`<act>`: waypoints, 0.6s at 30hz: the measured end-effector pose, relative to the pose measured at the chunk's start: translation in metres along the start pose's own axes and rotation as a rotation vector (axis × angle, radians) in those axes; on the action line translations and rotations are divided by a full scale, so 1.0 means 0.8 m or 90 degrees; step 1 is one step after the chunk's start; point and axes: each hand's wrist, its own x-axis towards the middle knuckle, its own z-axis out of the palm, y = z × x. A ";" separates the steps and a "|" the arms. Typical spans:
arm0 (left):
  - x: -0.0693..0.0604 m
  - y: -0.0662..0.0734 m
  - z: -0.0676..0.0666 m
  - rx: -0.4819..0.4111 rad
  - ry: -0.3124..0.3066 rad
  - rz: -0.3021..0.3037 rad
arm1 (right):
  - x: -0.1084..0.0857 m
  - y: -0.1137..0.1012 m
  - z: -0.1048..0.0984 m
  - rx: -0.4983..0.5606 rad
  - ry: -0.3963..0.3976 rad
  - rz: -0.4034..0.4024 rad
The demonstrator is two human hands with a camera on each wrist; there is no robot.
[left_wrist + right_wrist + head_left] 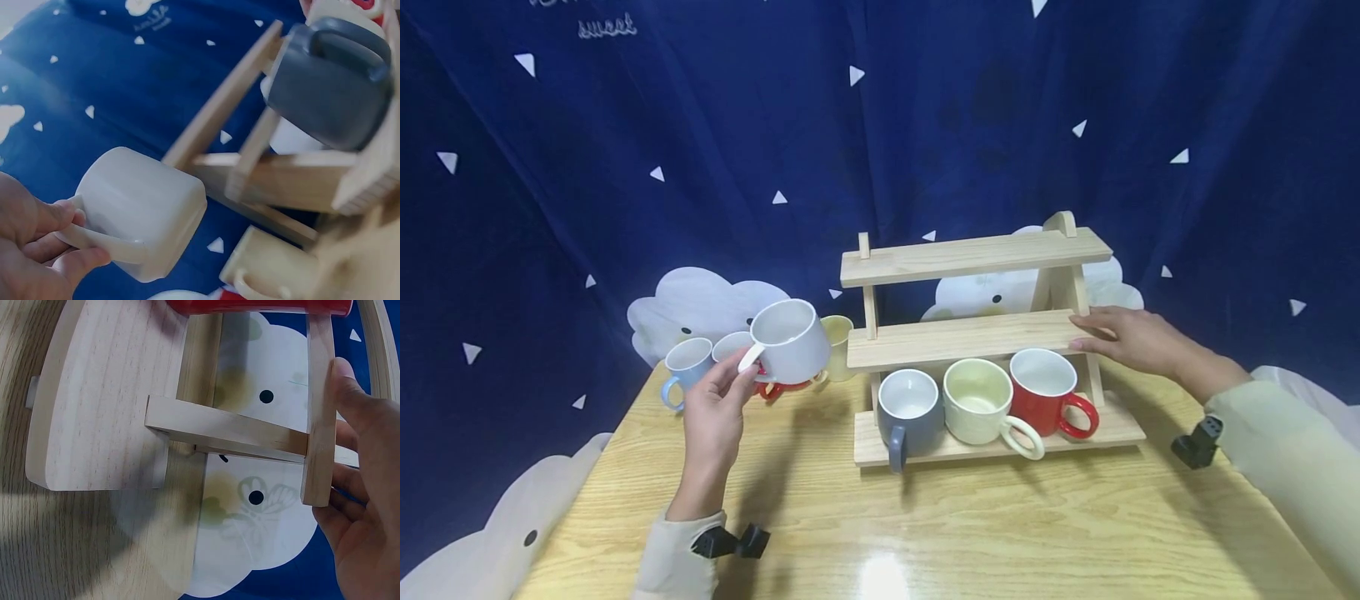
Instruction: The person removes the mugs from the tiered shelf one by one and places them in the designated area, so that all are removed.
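Head, white mug (793,346): raised left of the wooden rack (977,257), its handle (751,357) pinched by the left hand (715,408).
Head, bottom shelf (1116,423): grey mug (912,421), cream mug (977,408) and red mug (1032,408) in a row.
Left wrist, handle: caught between thumb and fingers.
Right wrist, right hand (369,462): grips the middle shelf's (320,406) end with thumb and fingers.

I cannot tell how many mugs the red patches (790,387) behind the held white mug (801,346) belong to; the topmost lettering on the curtain (955,125) is cut off; my right wrist view crops the red mug (262,305) on the wooden rack (112,400) and the right hand (369,469); my left wrist view blurs the pale yellow mug (275,259).
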 end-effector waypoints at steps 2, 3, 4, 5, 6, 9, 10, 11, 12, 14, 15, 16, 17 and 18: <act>0.000 -0.012 -0.001 -0.008 -0.003 -0.006 | 0.001 0.000 0.000 0.001 0.001 0.001; -0.001 -0.018 -0.002 -0.015 -0.005 -0.009 | 0.001 0.001 0.000 0.002 0.001 0.000; -0.001 -0.025 -0.001 -0.019 -0.007 -0.014 | 0.001 0.001 0.000 0.003 0.001 0.001; -0.002 -0.031 -0.001 -0.020 -0.010 -0.020 | 0.001 0.002 0.000 0.004 0.001 0.000; -0.003 -0.037 0.000 -0.020 -0.012 -0.026 | 0.001 0.002 0.000 0.004 0.000 0.000; -0.006 -0.055 0.003 -0.009 -0.016 -0.047 | 0.000 0.003 0.000 0.005 0.000 -0.002; -0.007 -0.061 0.005 -0.004 -0.019 -0.052 | 0.000 0.003 0.000 0.004 0.002 -0.003; -0.008 -0.066 0.007 0.001 -0.021 -0.055 | 0.000 0.003 0.000 0.004 0.003 -0.004; -0.010 -0.071 0.009 0.008 -0.023 -0.059 | 0.000 0.003 0.000 0.004 0.005 -0.004; -0.013 -0.079 0.013 0.019 -0.028 -0.067 | 0.000 0.003 -0.001 0.003 0.007 -0.004; -0.014 -0.084 0.015 0.024 -0.032 -0.071 | 0.000 0.002 -0.001 0.004 0.006 -0.004; -0.016 -0.088 0.017 0.027 -0.035 -0.075 | 0.001 0.002 -0.001 0.003 0.006 -0.003; -0.018 -0.091 0.018 0.030 -0.037 -0.080 | 0.001 0.002 -0.001 0.003 0.004 -0.002; -0.020 -0.095 0.020 0.035 -0.040 -0.086 | 0.001 0.002 -0.001 0.002 0.002 -0.002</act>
